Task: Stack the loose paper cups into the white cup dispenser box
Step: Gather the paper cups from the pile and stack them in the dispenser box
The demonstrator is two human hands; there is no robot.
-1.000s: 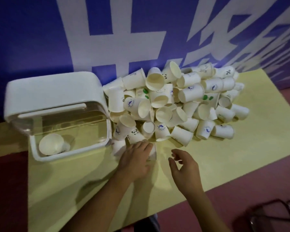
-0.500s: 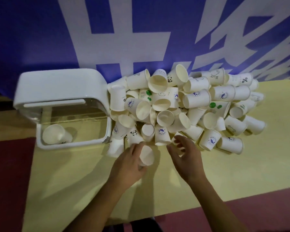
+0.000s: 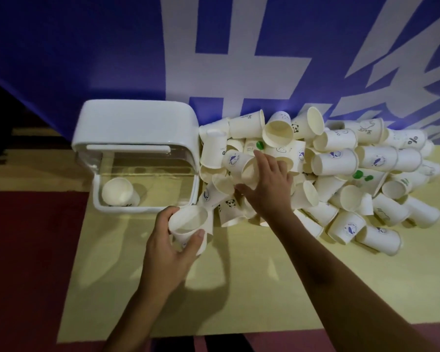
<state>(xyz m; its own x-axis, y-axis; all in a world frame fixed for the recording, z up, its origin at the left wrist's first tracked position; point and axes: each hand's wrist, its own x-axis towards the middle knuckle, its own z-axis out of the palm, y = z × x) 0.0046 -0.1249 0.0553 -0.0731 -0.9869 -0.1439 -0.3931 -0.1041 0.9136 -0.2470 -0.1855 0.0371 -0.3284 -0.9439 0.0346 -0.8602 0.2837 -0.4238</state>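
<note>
Gripping a loose cup (image 3: 188, 226) in our left hand (image 3: 167, 250), right hand (image 3: 268, 185) spread on the three-o'clock pile (image 3: 341, 161), we count one boxed cup (image 3: 117, 193).

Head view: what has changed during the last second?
The left hand took a white paper cup from the near edge of the cup pile and holds it before the white plastic dispenser box. The right hand moved forward into the pile. The box and the single cup inside stayed.

Left grip (image 3: 170, 242) curled, right grip (image 3: 267, 184) outstretched
</note>
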